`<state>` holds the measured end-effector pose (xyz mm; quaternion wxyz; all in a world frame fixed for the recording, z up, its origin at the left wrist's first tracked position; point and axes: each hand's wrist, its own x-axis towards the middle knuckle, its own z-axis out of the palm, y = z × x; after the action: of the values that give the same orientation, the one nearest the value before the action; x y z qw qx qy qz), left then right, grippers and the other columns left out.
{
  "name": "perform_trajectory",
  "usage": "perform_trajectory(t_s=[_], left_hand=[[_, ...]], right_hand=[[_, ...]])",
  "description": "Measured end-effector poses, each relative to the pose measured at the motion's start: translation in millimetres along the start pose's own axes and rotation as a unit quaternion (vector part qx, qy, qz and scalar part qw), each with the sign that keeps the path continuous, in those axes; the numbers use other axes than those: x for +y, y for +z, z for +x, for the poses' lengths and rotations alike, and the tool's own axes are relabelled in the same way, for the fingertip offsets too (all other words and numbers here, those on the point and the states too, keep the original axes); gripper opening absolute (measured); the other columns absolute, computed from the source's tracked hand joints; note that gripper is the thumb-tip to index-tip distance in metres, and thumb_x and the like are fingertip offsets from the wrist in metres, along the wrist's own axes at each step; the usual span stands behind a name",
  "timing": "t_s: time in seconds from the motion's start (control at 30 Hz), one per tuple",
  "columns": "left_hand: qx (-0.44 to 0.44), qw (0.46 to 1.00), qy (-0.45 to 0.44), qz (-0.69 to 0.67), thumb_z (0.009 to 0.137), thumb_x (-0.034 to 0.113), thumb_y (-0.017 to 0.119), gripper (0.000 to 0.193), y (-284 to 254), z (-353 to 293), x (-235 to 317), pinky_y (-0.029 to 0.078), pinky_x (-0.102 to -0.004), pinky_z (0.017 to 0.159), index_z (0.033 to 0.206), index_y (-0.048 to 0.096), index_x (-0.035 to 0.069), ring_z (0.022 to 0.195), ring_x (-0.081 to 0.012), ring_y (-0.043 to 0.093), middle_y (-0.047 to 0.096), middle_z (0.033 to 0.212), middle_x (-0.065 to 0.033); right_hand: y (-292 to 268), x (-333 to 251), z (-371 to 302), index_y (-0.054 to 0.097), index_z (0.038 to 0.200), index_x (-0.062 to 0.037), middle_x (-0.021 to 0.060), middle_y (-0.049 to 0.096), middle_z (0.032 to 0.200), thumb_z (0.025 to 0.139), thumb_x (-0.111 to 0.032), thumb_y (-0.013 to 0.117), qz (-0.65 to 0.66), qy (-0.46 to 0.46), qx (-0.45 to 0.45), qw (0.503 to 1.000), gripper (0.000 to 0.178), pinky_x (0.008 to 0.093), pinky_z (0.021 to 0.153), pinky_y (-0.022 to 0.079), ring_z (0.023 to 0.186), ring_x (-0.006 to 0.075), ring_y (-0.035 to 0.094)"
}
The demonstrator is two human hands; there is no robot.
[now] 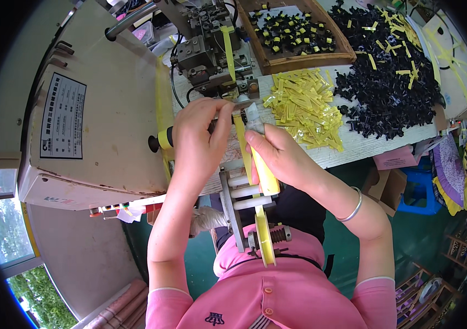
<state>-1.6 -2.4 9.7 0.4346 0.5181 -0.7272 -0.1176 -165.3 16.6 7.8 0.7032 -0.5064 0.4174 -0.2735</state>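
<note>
My right hand (280,156) is wrapped round a thick yellow stick-like tool (265,171), whose whitish tip (252,114) points up at the machine. My left hand (199,131) is closed, thumb and forefinger together at the machine's front edge beside that tip; what they hold, if anything, is hidden. Just beyond the fingers stands a metal press-like machine (203,63) with a yellow strip (229,55) hanging in it. A yellow tape (242,142) runs between my hands, over a roller bracket (244,192), from a tape reel (265,241) in front of my body.
Cut yellow strips (304,107) lie piled right of the machine. Farther right is a heap of small black parts (389,93). A wooden tray (310,61) holds black parts with yellow pieces. A large beige machine housing (107,109) stands left. A blue stool (420,192) is below the table.
</note>
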Motion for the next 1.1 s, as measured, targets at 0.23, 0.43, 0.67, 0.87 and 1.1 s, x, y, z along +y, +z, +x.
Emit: perform_trajectory(t_s=[0.23, 0.43, 0.67, 0.87, 1.1], left_hand=[[-0.132, 0.989, -0.072, 0.008, 0.080, 0.006, 0.060, 0.015, -10, 4, 9, 0.044, -0.0267, 0.060, 0.092, 0.065, -0.002, 0.065, -0.0172, 0.060, 0.065, 0.076, -0.0122], [-0.125, 0.991, -0.051, 0.021, 0.079, 0.007, 0.062, 0.015, -11, 3, 7, 0.045, -0.0271, 0.060, 0.091, 0.066, -0.002, 0.066, -0.0190, 0.061, 0.065, 0.077, -0.0127], [-0.086, 0.996, -0.001, 0.036, 0.077, 0.007, 0.064, 0.014, -6, 1, 4, 0.045, -0.0291, 0.062, 0.089, 0.066, -0.001, 0.067, -0.0223, 0.061, 0.065, 0.077, -0.0125], [-0.082, 0.995, -0.020, 0.047, 0.076, 0.007, 0.064, 0.013, -3, -1, 5, 0.045, -0.0307, 0.065, 0.087, 0.067, -0.001, 0.070, -0.0243, 0.061, 0.065, 0.077, -0.0124], [-0.067, 0.997, 0.004, 0.031, 0.075, 0.009, 0.064, 0.012, -2, -1, 7, 0.042, -0.0364, 0.071, 0.085, 0.066, 0.002, 0.074, -0.0275, 0.060, 0.064, 0.076, -0.0106]], right_hand=[[-4, -2, 1, 0.045, 0.085, 0.0015, 0.0122, 0.057, 0.064, 0.095, -0.032, 0.042, 0.028, 0.010, -0.024, 0.999, 0.035, 0.0298, 0.044, 0.049, 0.053, 0.0199, 0.062], [-1, 1, 0, 0.045, 0.089, 0.0020, 0.0130, 0.057, 0.065, 0.095, -0.030, 0.043, 0.065, 0.025, -0.021, 0.997, 0.033, 0.0305, 0.044, 0.050, 0.054, 0.0217, 0.062], [10, 4, 1, 0.043, 0.091, 0.0010, 0.0146, 0.057, 0.065, 0.095, -0.031, 0.041, 0.076, 0.021, 0.009, 0.997, 0.032, 0.0290, 0.042, 0.049, 0.052, 0.0228, 0.061], [15, -3, 8, 0.042, 0.093, 0.0007, 0.0156, 0.058, 0.062, 0.095, -0.029, 0.040, 0.136, 0.038, 0.028, 0.990, 0.030, 0.0287, 0.041, 0.048, 0.049, 0.0239, 0.060], [9, -3, 7, 0.043, 0.095, 0.0009, 0.0143, 0.057, 0.064, 0.095, -0.029, 0.040, 0.134, 0.028, 0.020, 0.990, 0.030, 0.0315, 0.043, 0.051, 0.050, 0.0234, 0.061]])
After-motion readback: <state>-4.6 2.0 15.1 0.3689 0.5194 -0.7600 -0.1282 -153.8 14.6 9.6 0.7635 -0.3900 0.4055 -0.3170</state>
